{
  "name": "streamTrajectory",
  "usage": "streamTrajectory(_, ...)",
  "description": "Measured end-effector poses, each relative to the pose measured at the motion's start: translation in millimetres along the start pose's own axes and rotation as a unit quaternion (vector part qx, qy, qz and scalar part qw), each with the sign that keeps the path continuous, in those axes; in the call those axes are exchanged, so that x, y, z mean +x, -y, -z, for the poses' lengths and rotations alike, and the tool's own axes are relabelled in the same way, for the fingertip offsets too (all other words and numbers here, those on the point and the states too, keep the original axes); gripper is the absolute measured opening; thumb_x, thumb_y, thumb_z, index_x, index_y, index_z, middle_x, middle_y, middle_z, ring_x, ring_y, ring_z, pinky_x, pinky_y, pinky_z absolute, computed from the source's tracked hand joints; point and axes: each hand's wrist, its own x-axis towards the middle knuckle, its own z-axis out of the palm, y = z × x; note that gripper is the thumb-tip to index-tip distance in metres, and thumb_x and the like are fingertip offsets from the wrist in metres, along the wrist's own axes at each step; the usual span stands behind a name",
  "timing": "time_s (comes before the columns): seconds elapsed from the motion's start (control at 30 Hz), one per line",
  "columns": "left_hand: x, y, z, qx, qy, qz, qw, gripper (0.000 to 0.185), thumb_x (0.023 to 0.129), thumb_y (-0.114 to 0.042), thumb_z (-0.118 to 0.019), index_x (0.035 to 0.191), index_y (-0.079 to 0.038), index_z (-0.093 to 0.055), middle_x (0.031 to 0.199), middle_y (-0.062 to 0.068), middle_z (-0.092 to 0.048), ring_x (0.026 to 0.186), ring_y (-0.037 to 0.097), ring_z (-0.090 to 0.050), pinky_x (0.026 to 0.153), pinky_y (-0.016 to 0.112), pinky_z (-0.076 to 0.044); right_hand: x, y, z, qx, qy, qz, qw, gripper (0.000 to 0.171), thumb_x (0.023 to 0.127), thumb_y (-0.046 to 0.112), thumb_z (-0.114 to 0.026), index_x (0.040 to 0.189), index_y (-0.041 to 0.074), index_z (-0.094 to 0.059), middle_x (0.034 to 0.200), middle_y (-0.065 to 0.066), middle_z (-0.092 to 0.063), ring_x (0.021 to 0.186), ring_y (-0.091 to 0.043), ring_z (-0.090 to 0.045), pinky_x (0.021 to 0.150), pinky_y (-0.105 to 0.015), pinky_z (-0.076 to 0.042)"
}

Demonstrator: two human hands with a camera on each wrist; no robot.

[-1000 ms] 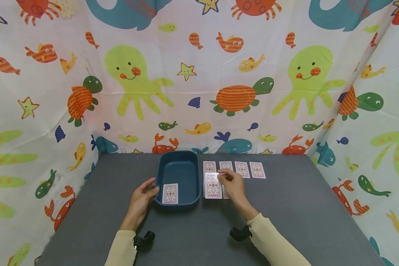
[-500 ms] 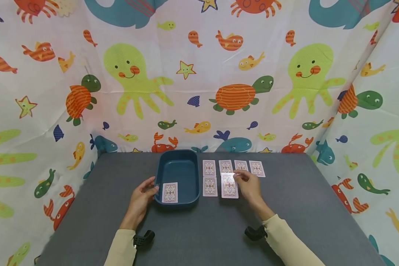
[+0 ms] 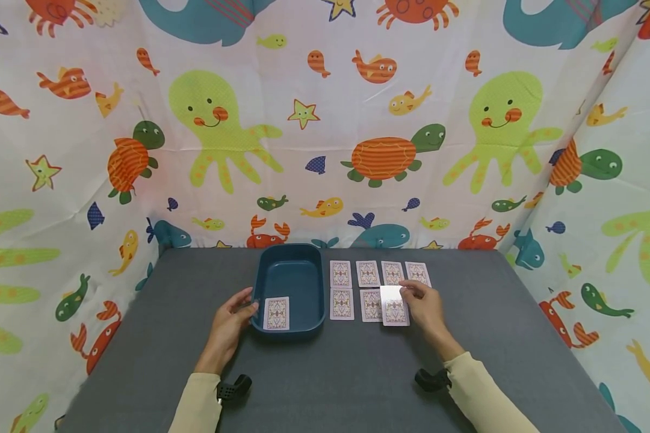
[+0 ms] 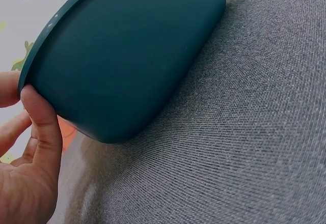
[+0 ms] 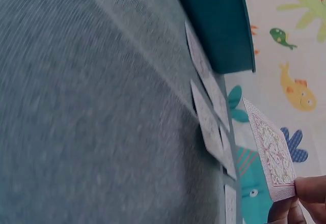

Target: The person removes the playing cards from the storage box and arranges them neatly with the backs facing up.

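Patterned card [image 3: 395,307] up off the desk [image 3: 325,385], its upper end flashing white, and the right hand [image 3: 428,308] has it pinched between thumb and fingers! Closest to us, two pale sleeves [image 3: 195,404] reach in, a black wrist device [image 3: 235,388] on each arm. Past those, the hands are well apart, and the left hand [image 3: 232,316], on the side of the desk's left edge, grips the rim of a blue tray [image 3: 299,282] with thumb and fingers. Into the tray, and one loose card [image 3: 277,313] sits patterned side up in the near left corner! Right of the tray runs the front row: first card [image 3: 342,304], then the second card [image 3: 371,305], its right side overlapped in the head view by the one in hand, which the right wrist view shows tilted and clear of the desk. Behind them, closer to the desk's far edge, it's four abreast: a left-end card [image 3: 340,274], two middle cards [image 3: 368,273], and a slightly skewed end card [image 3: 417,274] on the side of the far right corner. Beyond that far edge rises the white curtain [image 3: 281,222], all octopuses, turtles, whales and crabs!
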Motion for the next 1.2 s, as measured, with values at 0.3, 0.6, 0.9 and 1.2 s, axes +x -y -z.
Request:
streamTrajectory(0.3,0.9,0.2,-0.1,-0.003,0.001,-0.001,1.0,0.049,0.096,-0.015,-0.062,0.143,-0.015,-0.049,0.137,0.011,-0.047,0.108,0.017,-0.052,0.09,0.032,-0.042,14,-17,8,-0.025,0.01,-0.012,1.0,0.022,0.094,0.013,-0.063,0.113,0.005,-0.072,0.096,-0.016,-0.072,0.076,-0.011,-0.055,0.065,-0.024,-0.042)
streamTrajectory(0.6,1.7,-1.1,-0.5,-0.002,0.003,-0.002,1.0,0.049,0.096,-0.017,-0.063,0.143,-0.016,-0.049,0.139,0.012,-0.047,0.111,0.019,-0.051,0.09,0.032,-0.042,29,-28,13,-0.052,0.034,-0.03,0.998,0.022,0.096,0.014,-0.06,0.113,0.006,-0.07,0.1,-0.016,-0.071,0.08,-0.015,-0.056,0.066,-0.026,-0.044)
streamTrajectory(0.9,0.1,-0.7,-0.8,-0.017,0.004,0.002,0.9998,0.05,0.095,-0.017,-0.064,0.143,-0.017,-0.05,0.138,0.01,-0.046,0.109,0.018,-0.051,0.089,0.03,-0.043,34,-30,12,-0.074,0.04,-0.051,0.995,0.025,0.095,0.018,-0.063,0.113,0.001,-0.069,0.096,-0.014,-0.072,0.082,-0.018,-0.057,0.067,-0.027,-0.042)
streamTrajectory(1.2,-0.3,0.7,0.9,-0.012,0.003,0.004,0.9999,0.05,0.096,-0.017,-0.063,0.143,-0.017,-0.049,0.139,0.01,-0.046,0.11,0.018,-0.051,0.09,0.03,-0.043,37,-35,9,-0.079,0.039,-0.042,0.995,0.024,0.091,0.019,-0.068,0.106,0.001,-0.071,0.093,-0.014,-0.073,0.076,-0.014,-0.058,0.064,-0.026,-0.043)
